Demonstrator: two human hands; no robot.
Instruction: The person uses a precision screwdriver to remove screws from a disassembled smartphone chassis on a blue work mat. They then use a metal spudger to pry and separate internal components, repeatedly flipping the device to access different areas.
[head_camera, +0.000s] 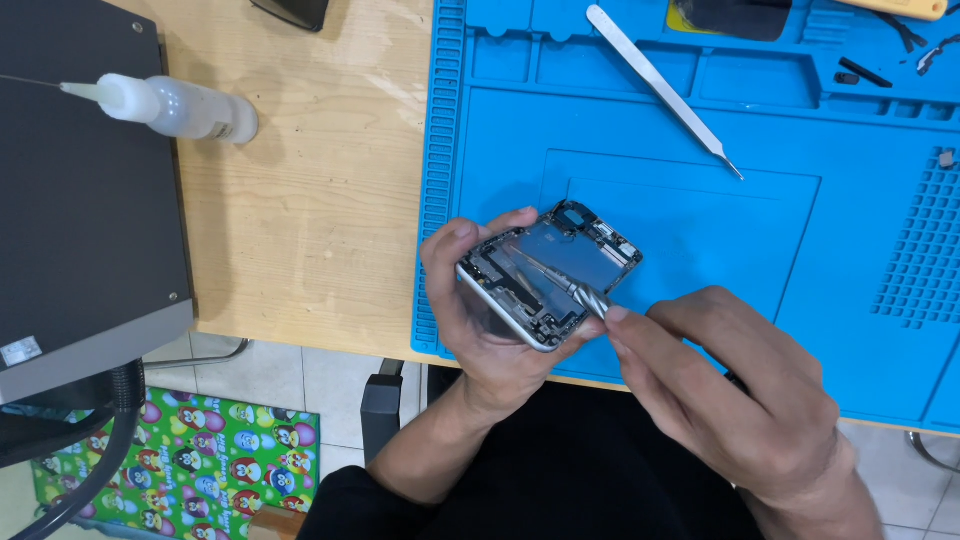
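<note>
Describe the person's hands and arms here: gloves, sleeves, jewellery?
Both hands are bare: no gloves, rings or finger cots on the left hand or the right hand. Nails are short and unpainted. No watch or wrist strap shows on either wrist. Forearms are uncovered; a black sleeve begins near the left elbow, matching the black clothing below. The right arm leaves the picture before any sleeve shows.

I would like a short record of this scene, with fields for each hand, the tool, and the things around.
left hand: holds an opened phone housing above the blue repair mat
right hand: grips a small metal screwdriver
tool tip: inside the housing, exact contact point too small to tell
on the mat: metal tweezers, small dark parts
on the wooden table: clear squeeze bottle lying on its side, partly on a grey device
</note>
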